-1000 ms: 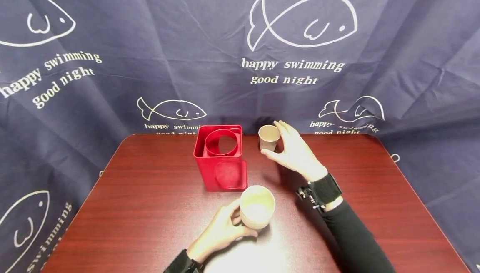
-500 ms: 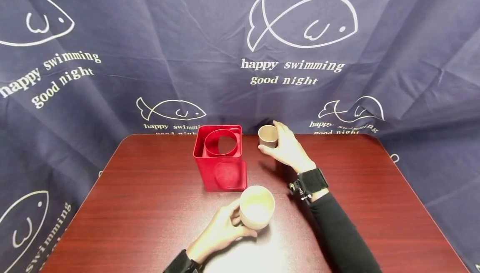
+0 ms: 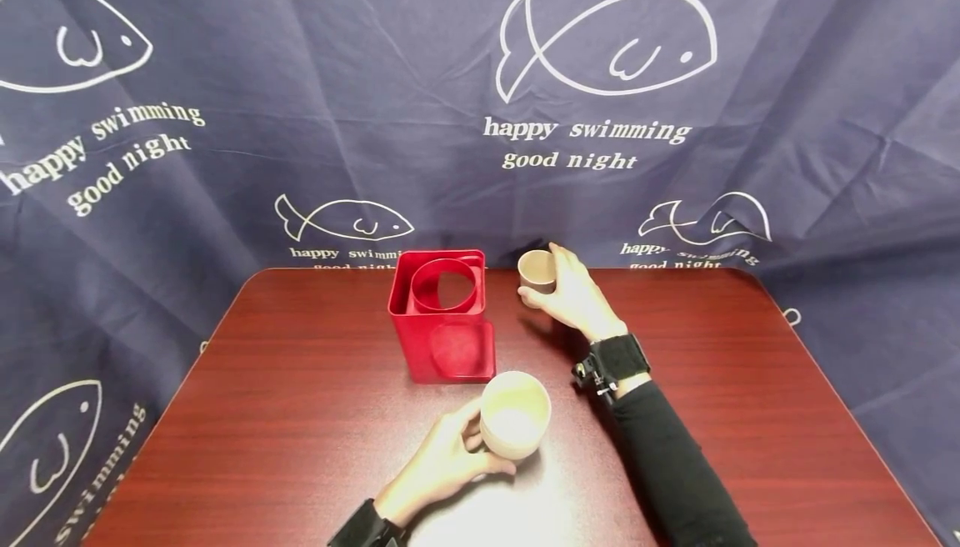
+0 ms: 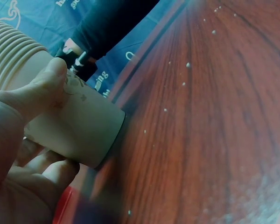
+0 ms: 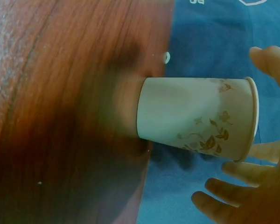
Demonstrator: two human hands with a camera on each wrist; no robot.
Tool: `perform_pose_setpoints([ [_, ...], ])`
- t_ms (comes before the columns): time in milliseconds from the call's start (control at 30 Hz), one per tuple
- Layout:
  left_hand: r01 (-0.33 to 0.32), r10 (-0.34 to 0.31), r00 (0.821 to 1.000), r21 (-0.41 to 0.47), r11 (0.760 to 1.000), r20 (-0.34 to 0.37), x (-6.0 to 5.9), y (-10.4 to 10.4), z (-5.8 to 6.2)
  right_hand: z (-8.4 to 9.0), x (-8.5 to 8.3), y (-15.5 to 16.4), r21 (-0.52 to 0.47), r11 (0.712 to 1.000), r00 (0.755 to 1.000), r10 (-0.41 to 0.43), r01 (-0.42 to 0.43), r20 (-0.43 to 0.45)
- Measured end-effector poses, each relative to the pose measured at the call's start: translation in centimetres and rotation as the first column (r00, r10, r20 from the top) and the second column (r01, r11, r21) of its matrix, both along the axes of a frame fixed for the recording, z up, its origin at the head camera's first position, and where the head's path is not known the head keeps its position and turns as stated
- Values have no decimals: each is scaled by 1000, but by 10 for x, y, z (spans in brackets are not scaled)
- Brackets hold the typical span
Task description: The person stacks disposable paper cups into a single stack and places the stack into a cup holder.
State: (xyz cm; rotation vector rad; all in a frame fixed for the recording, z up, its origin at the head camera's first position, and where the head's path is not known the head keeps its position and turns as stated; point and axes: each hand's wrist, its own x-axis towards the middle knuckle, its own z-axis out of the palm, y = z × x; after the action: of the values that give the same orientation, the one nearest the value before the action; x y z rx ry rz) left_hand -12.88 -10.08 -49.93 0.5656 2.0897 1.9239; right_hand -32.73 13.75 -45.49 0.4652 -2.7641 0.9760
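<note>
In the left wrist view, my left hand (image 4: pixel 32 126) grips a stack of nested paper cups (image 4: pixel 84 116), thumb on one side and fingers on the other. Several rims show at its top, and a faint print is on its side. The head view has this stack (image 3: pixel 515 415) near the table's front middle, mouth up. A single paper cup (image 5: pixel 196 119) with a brown leaf print stands upright near the table's back edge. My right hand (image 3: pixel 573 297) is around that cup. In the right wrist view, its thumb is apart from the cup and its fingers are spread by the rim.
A red square box (image 3: pixel 442 338) with a round ring opening in its top stands left of the single cup, behind the stack. The brown wood-grain table (image 3: pixel 300 414) ends at a dark blue curtain (image 3: pixel 450 97) printed with fish. Small white specks lie on the table.
My right hand has moved left and closer around the single cup, and its forearm has swung left. The left hand and its cup stack have stayed in place.
</note>
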Motion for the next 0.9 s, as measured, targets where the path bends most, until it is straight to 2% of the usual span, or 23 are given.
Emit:
perform_pose_setpoints([
  [633, -8, 7, 1000, -2, 1000, -13, -1, 2, 0, -9, -5, 0, 3, 1000, 997, -22, 22, 74],
  [900, -3, 3, 1000, 4, 1000, -13, 0, 1, 1, -10, -2, -1, -7, 1000, 999, -5, 5, 42],
])
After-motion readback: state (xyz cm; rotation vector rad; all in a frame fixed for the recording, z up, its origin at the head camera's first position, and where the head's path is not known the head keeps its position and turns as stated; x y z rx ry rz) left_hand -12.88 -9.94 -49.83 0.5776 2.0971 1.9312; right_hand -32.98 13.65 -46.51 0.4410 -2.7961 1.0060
